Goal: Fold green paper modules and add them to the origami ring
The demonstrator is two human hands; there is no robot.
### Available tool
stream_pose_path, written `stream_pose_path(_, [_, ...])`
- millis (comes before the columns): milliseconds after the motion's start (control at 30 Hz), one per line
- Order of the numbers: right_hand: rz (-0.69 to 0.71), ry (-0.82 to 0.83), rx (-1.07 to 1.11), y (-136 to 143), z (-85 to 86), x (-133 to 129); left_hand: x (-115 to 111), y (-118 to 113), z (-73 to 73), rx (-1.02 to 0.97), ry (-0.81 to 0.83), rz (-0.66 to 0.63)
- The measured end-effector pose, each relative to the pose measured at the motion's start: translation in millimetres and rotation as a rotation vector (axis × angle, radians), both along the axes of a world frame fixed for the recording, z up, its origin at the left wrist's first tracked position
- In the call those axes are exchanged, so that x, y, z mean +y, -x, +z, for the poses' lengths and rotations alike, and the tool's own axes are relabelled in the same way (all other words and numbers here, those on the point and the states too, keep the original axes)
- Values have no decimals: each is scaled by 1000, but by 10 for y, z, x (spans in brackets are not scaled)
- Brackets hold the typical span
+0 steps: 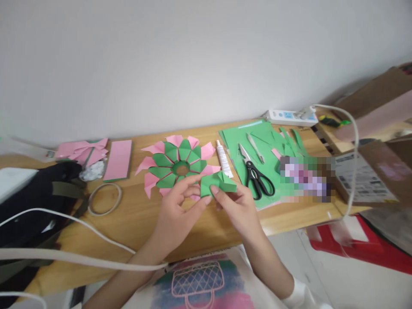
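Note:
A piece of folded green paper (210, 182) is held up above the front of the table, between both hands. My left hand (178, 206) pinches its left end with thumb and fingers. At its lower right side, my right hand (236, 206) grips it, the thumb pressed on the front face. Just behind the hands lies a ring-shaped paper flower (164, 159) with green inner petals and pink pointed outer tips; its front part is partly hidden by my left hand. A white glue tube (224, 161) lies right of the flower.
Black-handled scissors (254, 174) and a pen (255, 148) rest on green paper sheets (234, 137) at right. A power strip (291, 116) sits by the wall. At left are a pink paper stack (118, 161), a tape roll (105, 199) and a dark bag (28, 206). White cables cross the front.

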State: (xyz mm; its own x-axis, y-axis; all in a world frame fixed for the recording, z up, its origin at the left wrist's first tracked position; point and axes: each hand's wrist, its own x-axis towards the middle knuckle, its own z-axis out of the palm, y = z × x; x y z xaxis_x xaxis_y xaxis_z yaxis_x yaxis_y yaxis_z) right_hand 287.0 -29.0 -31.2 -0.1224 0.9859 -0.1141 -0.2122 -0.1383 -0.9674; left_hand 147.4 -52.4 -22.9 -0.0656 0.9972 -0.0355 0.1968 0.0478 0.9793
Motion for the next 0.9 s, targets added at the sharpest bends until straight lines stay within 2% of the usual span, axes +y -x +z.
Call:
stream_pose_path(267, [58,1,2,-32,5,17,11,8,70,-232,111,-22])
stream_pose_path(367, [89,12,-45,-69,-9,-15,17,21,60,-222,105,7])
stream_pose_path(567, [139,-48,-210,-155,-3,-73,43,38,85,-107,147,-18])
stream_pose_path(700, [130,-54,-159,-179,4,-77,58,8,102,-90,139,-91])
stream_pose_path(900, [68,-51,-58,-200,-3,-80,48,-25,70,-106,195,-90])
